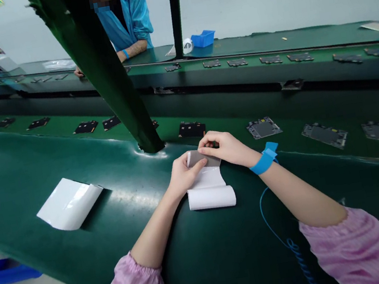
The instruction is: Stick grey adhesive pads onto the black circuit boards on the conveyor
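In the middle of the bench lies a white backing sheet [208, 177], its near end curled into a roll [212, 198]. A grey rectangular patch [213, 161] covers its far end. My left hand [184, 172] grips the sheet's left side, thumb lying over the patch and fingers beneath. At the patch's upper edge, my right hand [221, 146] pinches thumb and forefinger together; what sits between those fingertips is too small to make out. A blue wrist strap [264, 160] with a coiled cord [298, 260] circles my right wrist. Just beyond my hands lies a dark circuit board [191, 129].
Several circuit boards [263, 127] line the green strip beyond the bench [133, 240]. A green-wrapped post [107, 73] rises left of my hands. Another curled white sheet [70, 204] lies at left. Across the line, a person in blue [132, 12] leans near a blue bin [203, 38].
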A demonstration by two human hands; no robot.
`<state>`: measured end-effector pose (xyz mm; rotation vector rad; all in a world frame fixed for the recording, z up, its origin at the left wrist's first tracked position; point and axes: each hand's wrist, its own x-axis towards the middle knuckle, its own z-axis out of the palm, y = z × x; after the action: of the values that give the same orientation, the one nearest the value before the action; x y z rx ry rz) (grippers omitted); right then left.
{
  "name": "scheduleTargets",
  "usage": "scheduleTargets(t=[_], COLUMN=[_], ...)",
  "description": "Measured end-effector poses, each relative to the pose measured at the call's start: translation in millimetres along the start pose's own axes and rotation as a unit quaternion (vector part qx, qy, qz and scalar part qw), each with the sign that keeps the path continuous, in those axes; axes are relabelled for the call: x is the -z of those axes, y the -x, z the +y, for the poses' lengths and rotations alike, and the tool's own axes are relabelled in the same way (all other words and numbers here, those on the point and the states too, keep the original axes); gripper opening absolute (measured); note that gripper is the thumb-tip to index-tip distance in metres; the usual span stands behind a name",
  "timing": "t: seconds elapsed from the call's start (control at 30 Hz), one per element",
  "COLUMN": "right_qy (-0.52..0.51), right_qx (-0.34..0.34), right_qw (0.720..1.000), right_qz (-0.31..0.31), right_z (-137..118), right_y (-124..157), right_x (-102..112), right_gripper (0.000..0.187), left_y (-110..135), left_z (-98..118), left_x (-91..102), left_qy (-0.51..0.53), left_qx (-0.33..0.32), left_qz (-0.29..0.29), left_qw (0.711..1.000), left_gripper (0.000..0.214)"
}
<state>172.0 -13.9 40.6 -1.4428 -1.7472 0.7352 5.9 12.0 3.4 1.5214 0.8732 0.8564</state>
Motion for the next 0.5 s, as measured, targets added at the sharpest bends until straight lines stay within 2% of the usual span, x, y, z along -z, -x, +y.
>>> scheduleTargets(t=[0.17,0.33,0.5], right_qy=[0.030,0.033,0.005], right_qx=[0.022,0.015,-0.026], right_qw=[0.999,0.999,0.999], right_qz=[-0.010,-0.005,0.044], right_z=[-2.2,-1.1,20.9], right_y=[1.4,1.4,-8.5], right_x=[0.8,4.5,26.0], right_gripper=[0.012,0.014,0.025], left_y=[0.6,-1.1,-4.0], left_z=[-0.7,-2.6,-6.6], left_x=[0.8,0.0,-0.2], left_qy=[0.004,0.053,0.070], left_qx=[-0.005,0.018,0.038], left_qz=[-0.009,-0.007,0.007], left_qw=[1.000,0.998,0.997], left_gripper=[0.021,0.031,0.037])
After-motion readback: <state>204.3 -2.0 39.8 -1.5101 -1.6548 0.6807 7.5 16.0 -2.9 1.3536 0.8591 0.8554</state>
